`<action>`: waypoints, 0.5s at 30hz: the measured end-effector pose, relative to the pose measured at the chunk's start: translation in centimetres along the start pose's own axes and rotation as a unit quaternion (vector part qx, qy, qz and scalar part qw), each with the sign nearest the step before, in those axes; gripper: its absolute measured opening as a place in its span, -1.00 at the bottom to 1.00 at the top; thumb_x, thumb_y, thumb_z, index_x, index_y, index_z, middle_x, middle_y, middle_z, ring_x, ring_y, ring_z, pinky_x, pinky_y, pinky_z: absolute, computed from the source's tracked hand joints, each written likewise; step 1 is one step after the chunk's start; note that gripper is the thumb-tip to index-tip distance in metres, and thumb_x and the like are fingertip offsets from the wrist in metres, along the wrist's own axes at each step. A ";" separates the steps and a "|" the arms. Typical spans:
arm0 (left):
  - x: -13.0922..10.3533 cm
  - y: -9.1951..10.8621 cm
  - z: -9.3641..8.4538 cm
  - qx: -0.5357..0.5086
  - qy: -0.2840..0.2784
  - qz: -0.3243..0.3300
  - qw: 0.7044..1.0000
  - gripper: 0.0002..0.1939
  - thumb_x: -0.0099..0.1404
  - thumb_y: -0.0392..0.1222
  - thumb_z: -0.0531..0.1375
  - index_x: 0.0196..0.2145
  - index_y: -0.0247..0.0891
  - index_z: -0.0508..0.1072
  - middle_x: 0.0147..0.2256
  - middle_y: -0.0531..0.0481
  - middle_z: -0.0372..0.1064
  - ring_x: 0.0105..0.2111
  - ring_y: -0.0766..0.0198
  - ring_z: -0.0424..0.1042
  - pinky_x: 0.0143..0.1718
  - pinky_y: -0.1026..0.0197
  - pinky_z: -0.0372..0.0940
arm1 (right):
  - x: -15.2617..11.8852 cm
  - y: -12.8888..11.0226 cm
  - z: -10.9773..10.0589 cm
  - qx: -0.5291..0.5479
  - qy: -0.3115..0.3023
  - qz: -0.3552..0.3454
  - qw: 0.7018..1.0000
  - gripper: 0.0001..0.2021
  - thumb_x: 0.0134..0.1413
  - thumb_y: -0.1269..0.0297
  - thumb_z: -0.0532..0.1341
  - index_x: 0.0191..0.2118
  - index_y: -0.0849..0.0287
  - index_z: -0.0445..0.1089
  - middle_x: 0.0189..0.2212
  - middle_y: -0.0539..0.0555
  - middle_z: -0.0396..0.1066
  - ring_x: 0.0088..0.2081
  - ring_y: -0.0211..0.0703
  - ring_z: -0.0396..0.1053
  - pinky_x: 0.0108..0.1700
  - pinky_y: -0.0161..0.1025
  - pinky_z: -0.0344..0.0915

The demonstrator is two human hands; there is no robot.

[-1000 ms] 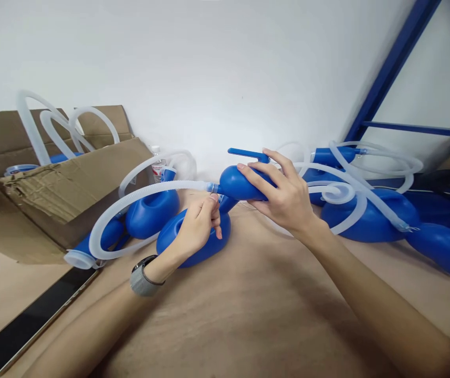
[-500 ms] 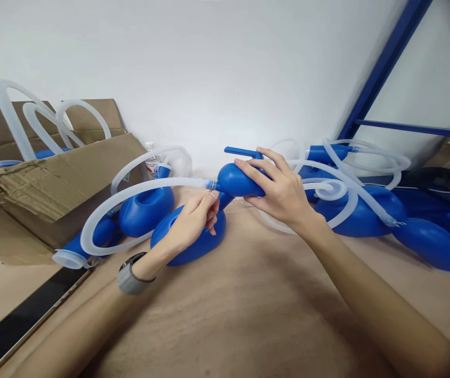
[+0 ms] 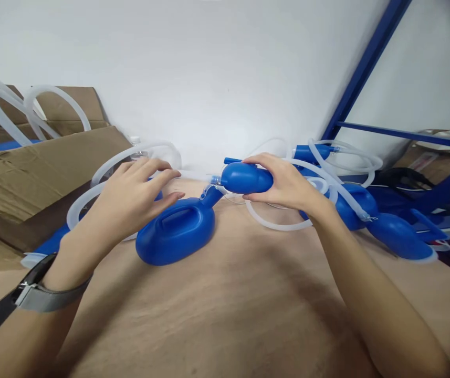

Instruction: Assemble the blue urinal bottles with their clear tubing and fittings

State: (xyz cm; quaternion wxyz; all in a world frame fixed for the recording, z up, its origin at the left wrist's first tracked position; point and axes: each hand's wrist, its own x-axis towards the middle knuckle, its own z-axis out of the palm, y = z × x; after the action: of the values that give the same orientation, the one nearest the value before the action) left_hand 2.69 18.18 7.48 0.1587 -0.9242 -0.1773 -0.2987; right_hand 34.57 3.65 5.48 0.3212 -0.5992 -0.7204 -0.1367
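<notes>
My right hand (image 3: pixel 282 181) is wrapped round a blue plastic urinal head (image 3: pixel 242 177) with a bar handle on its far side. A translucent corrugated hose (image 3: pixel 197 175) meets its narrow left end, where a thin wire clip (image 3: pixel 217 180) shows. To the left, my left hand (image 3: pixel 136 191) has its fingers apart and holds nothing. It hangs in front of the hose and covers part of it; whether it touches the hose I cannot tell. Between the hands, a blue urinal bottle (image 3: pixel 187 233) with a recessed grip lies on the table, its neck just below the clip.
An open cardboard box (image 3: pixel 63 173) with more hoses stands at the left. Several blue bottles and heads with hoses, one head (image 3: pixel 398 236) among them, lie at the right. A blue metal frame (image 3: pixel 362 73) rises behind them against the white wall.
My left hand has let go of the wire clip, moved left and opened. My right hand still grips the urinal head. The view has shifted somewhat to the right.
</notes>
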 end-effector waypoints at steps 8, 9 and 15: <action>0.5 -1.7 -1.5 0.052 -0.103 -0.175 0.978 -0.50 0.55 0.05 0.09 0.34 -0.12 0.41 0.13 -0.15 0.58 -0.01 -0.12 0.56 -0.13 0.11 0.35 | -1.1 3.1 -3.7 -0.099 0.105 -0.001 0.990 -0.35 0.12 0.04 0.50 0.32 -0.04 0.49 0.09 0.26 0.45 0.07 0.31 0.50 0.19 0.28 0.47; 0.5 -2.3 -1.7 0.046 -0.114 -0.192 0.974 -0.49 0.54 0.06 0.10 0.33 -0.14 0.42 0.02 -0.13 0.62 -0.10 -0.07 0.56 -0.17 0.15 0.31 | -1.4 3.6 -4.2 -0.110 0.120 0.004 0.987 -0.35 0.12 0.02 0.50 0.32 -0.03 0.49 0.08 0.28 0.46 0.07 0.33 0.50 0.18 0.27 0.47; -0.2 -6.4 -1.6 -0.162 -0.135 -0.279 0.937 -0.57 0.31 0.15 0.21 -0.10 -0.24 0.62 -0.23 -0.01 0.62 -0.18 0.09 0.51 -0.16 0.26 0.27 | -3.5 5.4 -7.7 -0.178 0.235 0.059 0.954 -0.32 0.22 -0.12 0.44 0.41 -0.36 0.34 0.24 0.19 0.40 0.26 0.48 0.38 0.34 0.42 0.31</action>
State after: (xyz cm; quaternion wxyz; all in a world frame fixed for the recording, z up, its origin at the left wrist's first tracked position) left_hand -0.97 23.15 9.83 -0.1081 -0.8827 -0.3968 -0.2275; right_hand 42.24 -2.19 8.08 0.3770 -0.6390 -0.5522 -0.3803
